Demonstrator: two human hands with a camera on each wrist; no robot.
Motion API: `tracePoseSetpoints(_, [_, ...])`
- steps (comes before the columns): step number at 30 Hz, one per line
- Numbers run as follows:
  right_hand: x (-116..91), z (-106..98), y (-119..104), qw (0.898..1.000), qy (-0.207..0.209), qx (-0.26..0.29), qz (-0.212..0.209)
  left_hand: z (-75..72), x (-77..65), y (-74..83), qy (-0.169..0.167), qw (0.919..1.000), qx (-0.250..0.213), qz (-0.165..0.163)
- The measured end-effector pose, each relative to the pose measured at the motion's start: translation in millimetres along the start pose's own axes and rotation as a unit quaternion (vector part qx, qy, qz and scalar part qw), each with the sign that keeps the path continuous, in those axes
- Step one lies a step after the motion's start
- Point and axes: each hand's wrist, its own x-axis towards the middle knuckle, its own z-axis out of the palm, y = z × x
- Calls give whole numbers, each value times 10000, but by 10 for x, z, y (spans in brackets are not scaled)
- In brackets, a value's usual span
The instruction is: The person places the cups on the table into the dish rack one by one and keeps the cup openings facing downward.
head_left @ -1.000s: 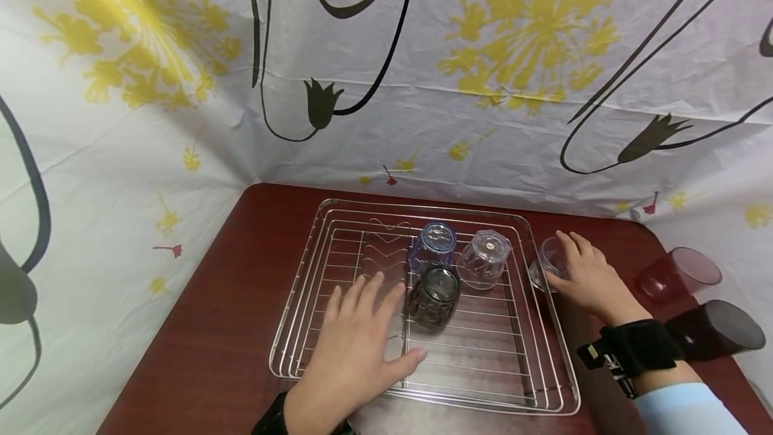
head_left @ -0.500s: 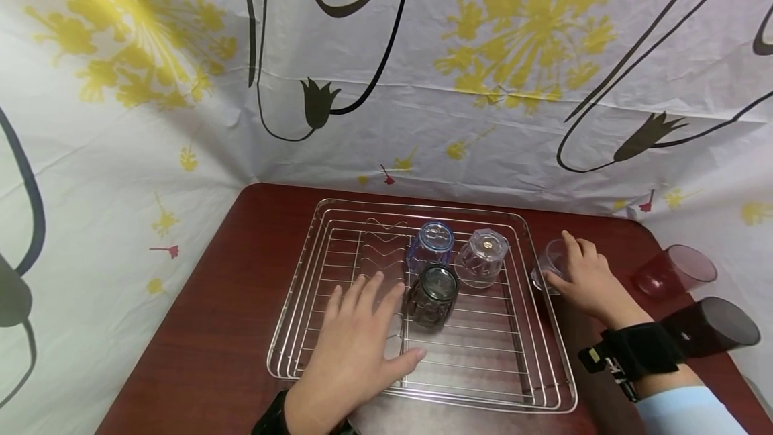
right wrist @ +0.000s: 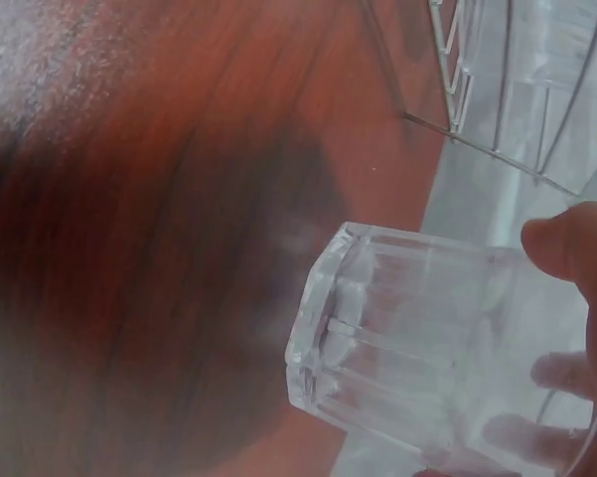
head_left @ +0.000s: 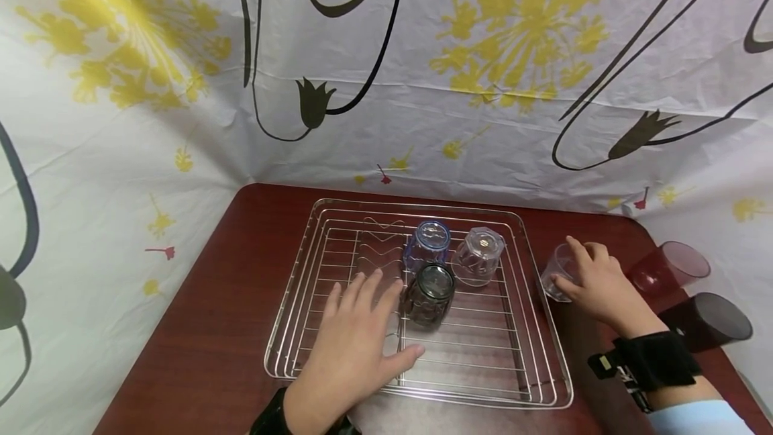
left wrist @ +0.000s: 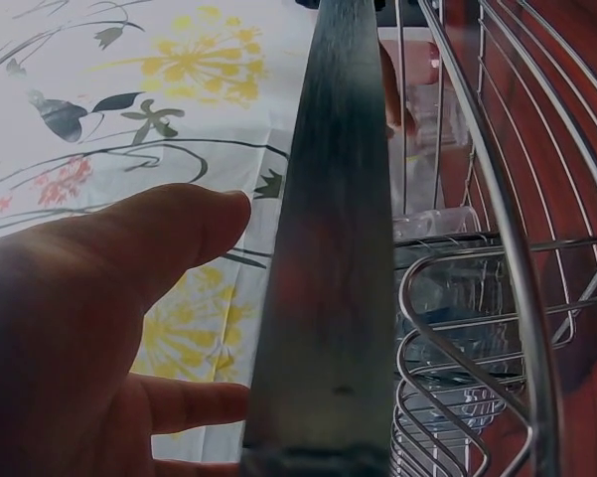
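Observation:
My right hand [head_left: 606, 287] holds a clear faceted drinking glass [head_left: 558, 275] by its upper part, just right of the wire rack [head_left: 546, 327]. In the right wrist view, the glass [right wrist: 407, 338] has its thick base toward the table, with my thumb [right wrist: 556, 243] near the rim and other fingers showing through. Whether the base touches the table I cannot tell. My left hand [head_left: 353, 348] spreads its fingers over the rack's front left part and holds nothing. Upside down in the rack are a blue-tinted glass [head_left: 427, 247], a clear glass [head_left: 478, 257] and a dark glass [head_left: 430, 295].
To the right of my right hand stand a red glass [head_left: 667, 268] and a black glass [head_left: 703, 321] on the brown table [head_left: 199, 327]. A patterned cloth [head_left: 374, 52] hangs behind and at both sides. Wavy wire dividers [head_left: 382, 247] run along the rack's left half.
My right hand and the clear glass have shifted slightly right, away from the rack's side. My left hand has barely moved. The view has turned slightly to the right.

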Motion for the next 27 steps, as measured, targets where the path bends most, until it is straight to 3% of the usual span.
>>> tracePoseSetpoints(7, [-106, -129, 23, 9979, 624, -190, 65, 1, 18, 39, -102, 9999, -17, -33])
tracePoseSetpoints(15, [-211, -391, -189, 9938, 1073, -237, -163, 3, 26, 41, -34, 10000, -2, -5])
tracePoseSetpoints(27, [-378, -681, -709, 9697, 2171, -530, -989, 0, 32, 74, 56, 9999, 2, 110])
